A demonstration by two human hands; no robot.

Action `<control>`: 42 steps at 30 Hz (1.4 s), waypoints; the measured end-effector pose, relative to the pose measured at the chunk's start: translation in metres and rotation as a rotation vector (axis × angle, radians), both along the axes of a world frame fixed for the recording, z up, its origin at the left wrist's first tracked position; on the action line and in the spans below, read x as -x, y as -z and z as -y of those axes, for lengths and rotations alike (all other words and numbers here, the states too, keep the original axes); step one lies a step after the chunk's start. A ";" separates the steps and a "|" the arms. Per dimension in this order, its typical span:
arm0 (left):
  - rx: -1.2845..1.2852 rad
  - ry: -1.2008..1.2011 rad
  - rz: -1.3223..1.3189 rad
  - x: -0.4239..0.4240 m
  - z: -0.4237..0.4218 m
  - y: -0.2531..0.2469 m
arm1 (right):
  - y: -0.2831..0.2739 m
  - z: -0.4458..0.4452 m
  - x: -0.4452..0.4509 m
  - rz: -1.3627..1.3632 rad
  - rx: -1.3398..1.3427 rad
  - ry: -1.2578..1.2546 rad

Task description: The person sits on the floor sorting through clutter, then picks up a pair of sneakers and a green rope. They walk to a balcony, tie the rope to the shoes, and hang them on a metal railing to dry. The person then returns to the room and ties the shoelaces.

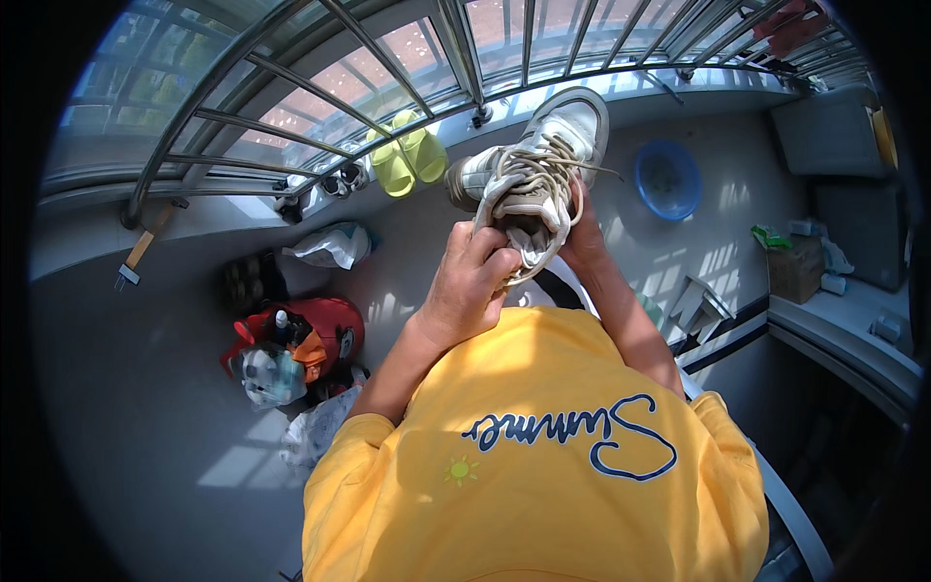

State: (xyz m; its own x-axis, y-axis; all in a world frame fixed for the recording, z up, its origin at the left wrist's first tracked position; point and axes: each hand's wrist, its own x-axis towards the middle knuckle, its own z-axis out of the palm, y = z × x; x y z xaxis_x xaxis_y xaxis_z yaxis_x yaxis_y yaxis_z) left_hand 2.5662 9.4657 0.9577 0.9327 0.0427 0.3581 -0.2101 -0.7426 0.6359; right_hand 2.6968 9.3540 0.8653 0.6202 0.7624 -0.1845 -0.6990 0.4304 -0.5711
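Observation:
A white and beige lace-up sneaker (574, 120) is held up in front of my chest, its toe pointing away from me. My left hand (473, 280) grips the padded collar near the heel, with the fingers curled over the edge of the shoe's opening. On the other side, my right hand (584, 225) holds the sneaker along its flank; most of its fingers are hidden behind the shoe. Beige laces (534, 174) lie loosely over the tongue, and one end sticks out to the right. Behind it, partly covered, a second similar shoe (469, 174) shows at the left.
Yellow-green slippers (407, 156) stand by the metal railing (364, 44). A blue plastic basin (668, 180) sits on the floor at right. Left are a red bag (338, 327) with items on it and a white plastic bag (334, 246). A cardboard box (796, 269) stands far right.

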 end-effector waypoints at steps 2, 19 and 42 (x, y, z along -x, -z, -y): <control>0.158 -0.016 -0.023 0.004 -0.008 -0.006 | 0.008 0.002 0.002 0.086 0.000 0.123; -0.021 -0.422 -0.395 0.027 -0.047 0.096 | 0.041 -0.040 0.047 0.356 0.553 0.295; 1.933 -0.532 0.045 0.136 -0.142 0.104 | 0.086 -0.039 0.037 0.108 0.414 0.378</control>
